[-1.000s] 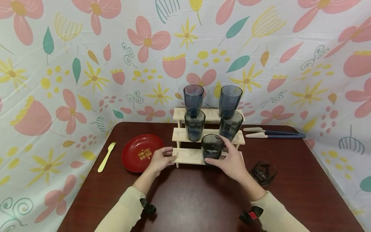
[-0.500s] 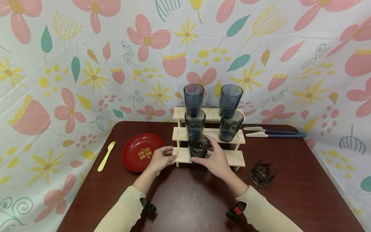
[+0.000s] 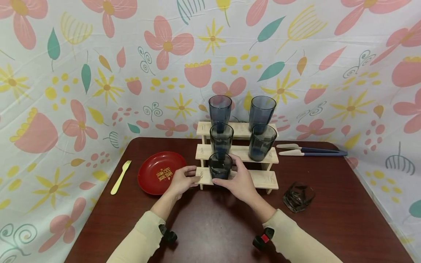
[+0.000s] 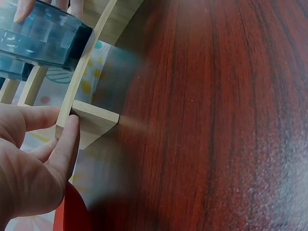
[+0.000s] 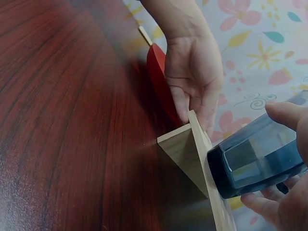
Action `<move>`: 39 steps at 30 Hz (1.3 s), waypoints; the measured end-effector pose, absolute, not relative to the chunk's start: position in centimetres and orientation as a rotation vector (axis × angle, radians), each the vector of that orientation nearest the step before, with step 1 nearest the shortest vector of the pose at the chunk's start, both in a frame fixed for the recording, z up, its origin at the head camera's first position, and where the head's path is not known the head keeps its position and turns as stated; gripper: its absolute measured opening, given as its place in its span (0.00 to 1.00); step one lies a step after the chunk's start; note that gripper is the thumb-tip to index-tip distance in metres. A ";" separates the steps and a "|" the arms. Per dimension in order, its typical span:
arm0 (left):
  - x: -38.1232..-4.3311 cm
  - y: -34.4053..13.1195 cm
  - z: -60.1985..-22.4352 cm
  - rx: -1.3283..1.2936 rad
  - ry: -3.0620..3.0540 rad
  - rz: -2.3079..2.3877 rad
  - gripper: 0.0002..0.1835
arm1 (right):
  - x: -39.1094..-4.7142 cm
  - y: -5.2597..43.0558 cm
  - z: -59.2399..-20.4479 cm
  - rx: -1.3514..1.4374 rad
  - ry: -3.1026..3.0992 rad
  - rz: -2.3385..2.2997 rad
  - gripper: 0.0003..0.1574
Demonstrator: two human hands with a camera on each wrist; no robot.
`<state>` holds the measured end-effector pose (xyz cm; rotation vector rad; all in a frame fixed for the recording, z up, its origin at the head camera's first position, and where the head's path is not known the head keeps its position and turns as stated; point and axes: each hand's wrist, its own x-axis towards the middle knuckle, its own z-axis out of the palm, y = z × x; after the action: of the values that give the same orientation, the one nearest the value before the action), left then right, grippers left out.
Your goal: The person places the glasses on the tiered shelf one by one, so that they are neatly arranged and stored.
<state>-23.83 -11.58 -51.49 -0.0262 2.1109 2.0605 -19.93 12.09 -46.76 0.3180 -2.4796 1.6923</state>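
Observation:
A three-step wooden shelf rack [image 3: 263,178] stands mid-table in the head view. My left hand [image 3: 181,180] pinches the left end of its lowest board between thumb and fingers, as the left wrist view confirms. With my right hand [image 3: 241,182] I grip a smoky dark drinking glass [image 3: 219,166], upright over the left part of that lowest board. In the right wrist view, the base of the glass [image 5: 255,161] meets the board. Two glasses [image 3: 222,140] [image 3: 261,144] stand on the middle step, and two taller bluish ones [image 3: 219,109] [image 3: 261,111] on the top step.
Left of the rack lies a red plate [image 3: 149,182] with gold lettering, then a pale yellow fork [image 3: 121,178]. Blue tongs with whitish tips [image 3: 312,150] lie at the back right. A dark, see-through faceted glass object [image 3: 297,197] sits right of the rack.
My right hand has carried the glass leftward along the lowest step, from right of its middle to the left part. The left hand has stayed at the board's end.

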 end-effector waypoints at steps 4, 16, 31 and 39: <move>-23.9 -11.6 -51.5 -0.023 2.110 2.061 0.26 | -19.8 12.1 -46.8 0.310 -2.489 1.705 0.63; -23.8 -11.6 -51.5 -0.033 2.101 2.067 0.26 | -17.4 14.3 -44.7 0.416 -2.400 1.676 0.61; -23.9 -11.6 -51.6 -0.048 2.102 2.064 0.27 | -13.2 25.4 -43.9 0.264 -2.469 1.219 0.66; -23.8 -11.6 -51.5 -0.043 2.099 2.068 0.27 | -11.9 31.6 -46.8 0.103 -2.569 1.125 0.67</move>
<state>-23.82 -11.62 -51.47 -0.0431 2.0990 2.0682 -11.91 31.62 -46.85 0.1028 -2.5692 1.1252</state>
